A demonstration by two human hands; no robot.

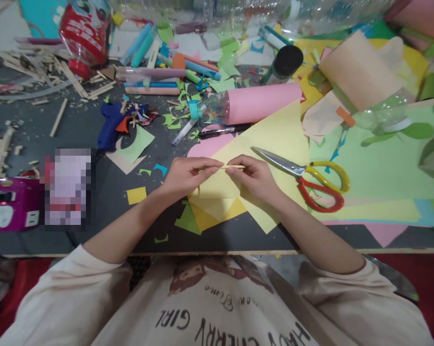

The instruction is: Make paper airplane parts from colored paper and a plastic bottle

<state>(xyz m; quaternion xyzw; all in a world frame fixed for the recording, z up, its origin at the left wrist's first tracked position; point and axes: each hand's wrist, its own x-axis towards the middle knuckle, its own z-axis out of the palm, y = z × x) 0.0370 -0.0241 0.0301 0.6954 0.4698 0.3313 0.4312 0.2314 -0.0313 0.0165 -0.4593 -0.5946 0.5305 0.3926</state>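
Observation:
Between my two hands is a thin pale yellow strip of paper [234, 166], seen nearly edge-on. My left hand [188, 175] pinches one end with thumb and fingers, and my right hand [254, 177] pinches the other. Both hands are above a large pale yellow sheet [281, 129] lying on the table. Just right of my right hand lie scissors with a yellow and a red handle [321, 185], their blades pointing to the upper left. A bottle wrapped in pink paper [263, 103] lies beyond my hands.
At left are a blue glue gun [110, 125], a purple box [13, 204] and many wood sticks [60, 117]. Markers [152, 74] and green paper scraps lie behind. A red-labelled bottle [85, 38] stands at the back left; a beige-wrapped bottle [364, 72] lies at right.

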